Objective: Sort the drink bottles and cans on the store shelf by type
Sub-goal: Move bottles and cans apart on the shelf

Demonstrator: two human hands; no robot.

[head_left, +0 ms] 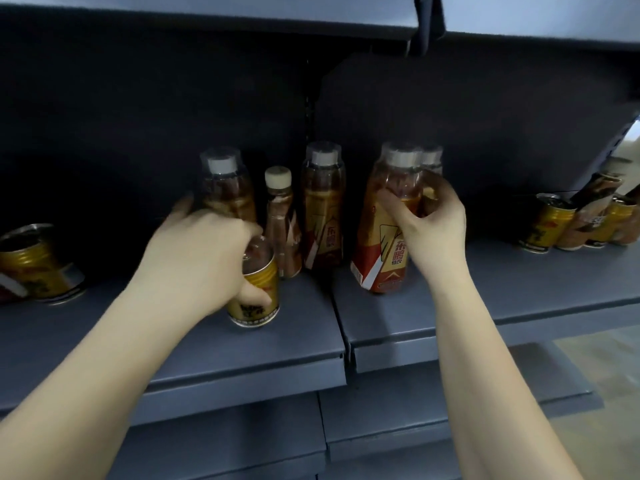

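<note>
On the grey shelf (207,344) my left hand (197,258) grips a small gold can (254,303) near the front, thumb across its label. Behind that hand stands an amber bottle with a clear cap (225,185). A slim bottle with a cream cap (282,220) and another amber bottle (322,209) stand in the middle. My right hand (429,226) grips a large amber bottle with an orange label (384,244) by its shoulder, and the bottle leans left. A further bottle (432,161) stands just behind it, mostly hidden.
A gold can (31,268) lies tipped at the far left. At the far right stand several gold cans (547,226) with a bottle (599,195) leaning among them. An upper shelf (242,19) hangs overhead; lower shelves (381,420) jut out below.
</note>
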